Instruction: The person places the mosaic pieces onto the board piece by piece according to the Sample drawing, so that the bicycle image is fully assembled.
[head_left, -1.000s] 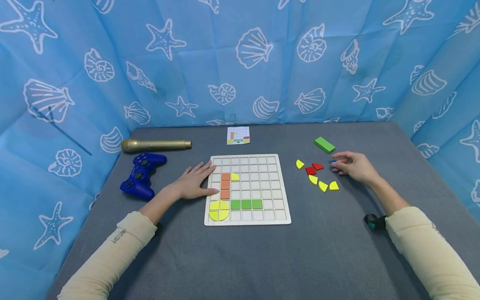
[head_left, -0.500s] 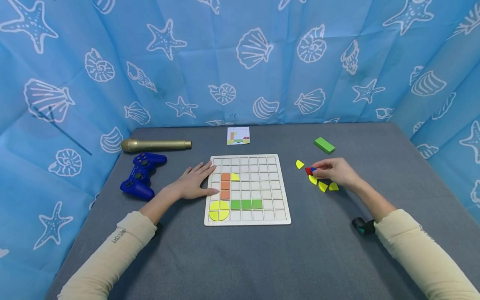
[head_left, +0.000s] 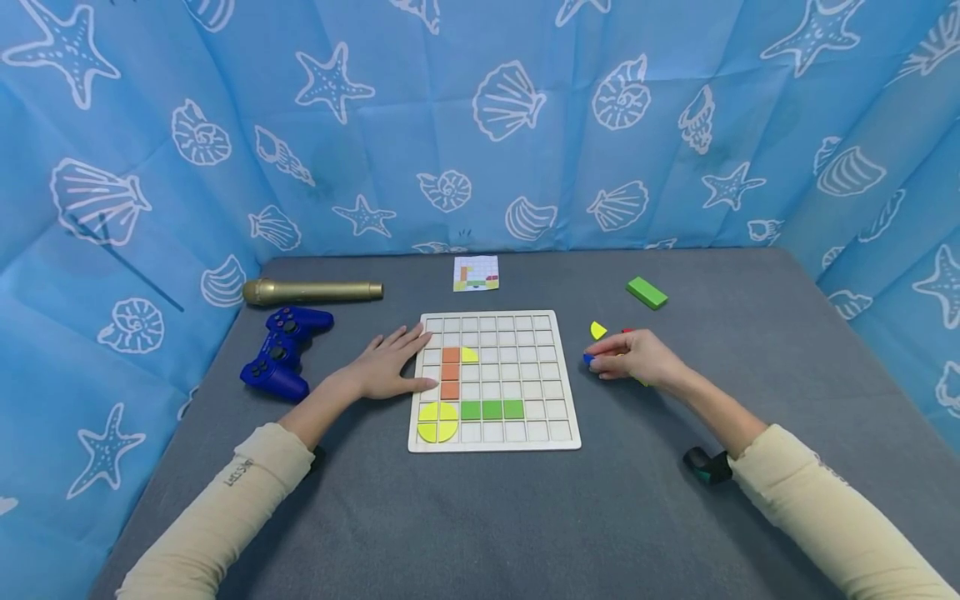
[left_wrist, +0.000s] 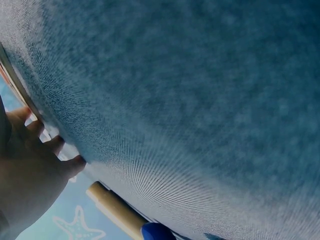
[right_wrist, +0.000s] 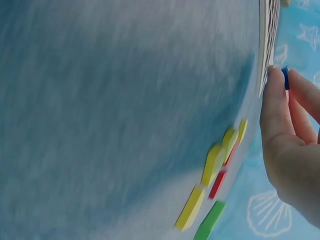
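My right hand [head_left: 637, 358] pinches a small blue piece [head_left: 588, 359] between thumb and fingers, just right of the white grid board [head_left: 491, 323]. In the right wrist view the blue piece [right_wrist: 286, 78] shows edge-on at the fingertips. My left hand [head_left: 386, 364] lies with spread fingers on the board's left edge. Set in the board are orange squares [head_left: 450, 372], a row of green squares [head_left: 492, 409], a yellow quarter circle [head_left: 469, 356] and a yellow circle [head_left: 438, 422] made of quarters. Under and beside my right hand lie yellow pieces [right_wrist: 213, 162] and red pieces [right_wrist: 217, 184], partly hidden in the head view.
A green block [head_left: 647, 292] lies behind the right hand. A small printed pattern card [head_left: 476, 273] is beyond the board. At the left are a gold microphone [head_left: 312, 291] and a blue game controller [head_left: 287, 353]. A blue shell-print curtain [head_left: 510, 150] encloses the table.
My right hand has moved left with the blue piece, passing over the loose red and yellow pieces toward the board. The left hand has stayed on the board's edge.
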